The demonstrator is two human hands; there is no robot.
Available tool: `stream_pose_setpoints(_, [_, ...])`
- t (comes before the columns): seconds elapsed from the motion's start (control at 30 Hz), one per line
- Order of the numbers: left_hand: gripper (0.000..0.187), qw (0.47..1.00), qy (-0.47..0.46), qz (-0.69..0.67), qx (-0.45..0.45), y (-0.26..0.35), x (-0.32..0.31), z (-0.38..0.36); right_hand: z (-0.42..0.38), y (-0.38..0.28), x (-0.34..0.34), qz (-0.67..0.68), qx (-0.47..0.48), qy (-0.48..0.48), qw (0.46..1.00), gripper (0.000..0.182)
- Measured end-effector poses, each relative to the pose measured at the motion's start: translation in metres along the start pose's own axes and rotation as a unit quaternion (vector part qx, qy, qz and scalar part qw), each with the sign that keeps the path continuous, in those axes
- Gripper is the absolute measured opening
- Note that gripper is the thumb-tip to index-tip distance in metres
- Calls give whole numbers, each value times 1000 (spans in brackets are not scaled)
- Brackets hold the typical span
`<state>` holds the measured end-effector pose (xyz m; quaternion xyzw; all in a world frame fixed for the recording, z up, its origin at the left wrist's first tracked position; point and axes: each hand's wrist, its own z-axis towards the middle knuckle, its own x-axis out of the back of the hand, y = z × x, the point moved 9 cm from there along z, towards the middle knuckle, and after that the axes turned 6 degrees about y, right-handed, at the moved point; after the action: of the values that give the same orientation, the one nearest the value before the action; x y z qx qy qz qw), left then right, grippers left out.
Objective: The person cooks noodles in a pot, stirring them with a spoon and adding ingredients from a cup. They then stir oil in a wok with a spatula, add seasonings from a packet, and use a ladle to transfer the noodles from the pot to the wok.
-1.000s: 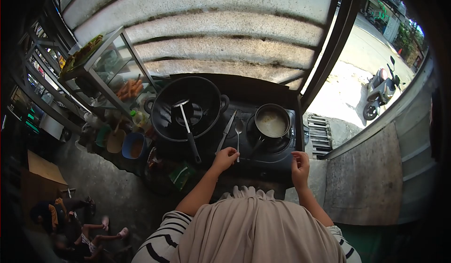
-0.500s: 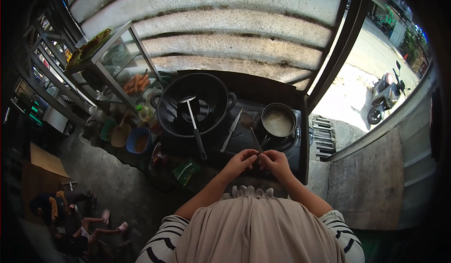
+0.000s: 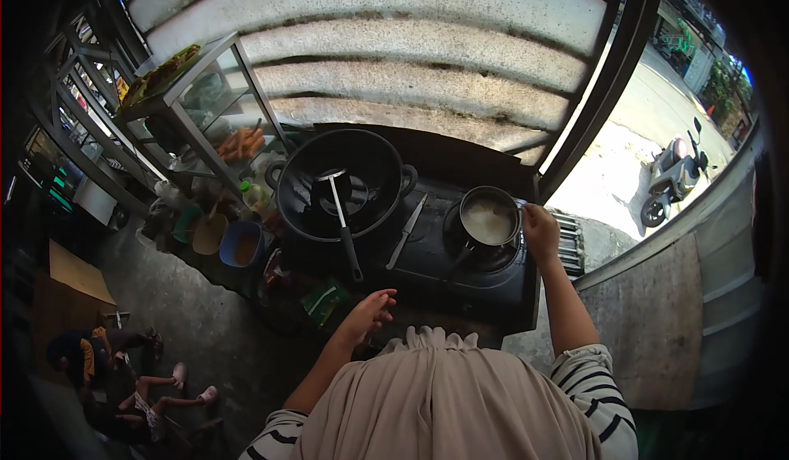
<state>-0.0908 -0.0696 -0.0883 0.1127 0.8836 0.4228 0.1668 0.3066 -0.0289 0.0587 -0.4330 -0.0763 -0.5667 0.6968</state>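
Observation:
My right hand (image 3: 541, 232) is closed at the right rim of a small dark saucepan (image 3: 471, 240), round the handle end of a spoon or ladle. The tool's head is down in the pan and hidden by cloudy, pale liquid (image 3: 486, 220). The saucepan stands on the right burner of the black stove (image 3: 427, 292), its handle pointing toward me. My left hand (image 3: 367, 315) hovers in front of the stove, holding nothing, fingers loosely bent and apart. A knife (image 3: 407, 232) lies between the saucepan and a large black wok (image 3: 300, 205). Across the wok rests a spatula (image 3: 340, 213) with a dark handle.
Left of the wok are a glass case (image 3: 205, 98) with orange food, a bottle (image 3: 251, 193) and a blue bowl (image 3: 234, 238). A green packet (image 3: 323, 300) lies at the stove's front left. Two people (image 3: 123, 378) sit at lower left. A scooter (image 3: 675, 177) stands outside.
My hands were together at the stove's front with the long-handled tool. My right hand has carried it to the saucepan and dipped it in. My left hand has let go and moved left and down.

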Motion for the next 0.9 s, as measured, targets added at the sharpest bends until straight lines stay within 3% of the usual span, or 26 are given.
stream_pose_setpoints(0.1, [38,1000,14,-19,-16,7,8,-3,2,-19,-20,7,52,4,999,11])
stream_pose_setpoints(0.2, [38,999,19,-38,-33,16,13,-4,-1,-41,-58,-34,144,-98,984,11])
stream_pose_setpoints(0.37, [38,998,25,-48,-43,21,18,-5,15,-45,-88,-13,128,-136,982,12])
stream_pose_setpoints(0.57, [38,996,35,-65,-45,19,22,-9,39,64,-90,-51,-95,-121,987,20])
stream_pose_setpoints(0.63, [37,996,37,-72,-43,15,25,-10,31,88,-93,-58,-106,-136,983,23])
stream_pose_setpoints(0.7, [37,995,38,-80,-46,16,28,-8,7,124,-105,61,-282,-198,937,23])
stream_pose_setpoints(0.83, [37,994,43,-85,-48,23,29,-10,-15,155,-95,183,-380,-118,899,23])
stream_pose_setpoints(0.9, [37,995,44,-81,-49,26,30,-9,-22,170,-92,210,-411,-121,879,22])
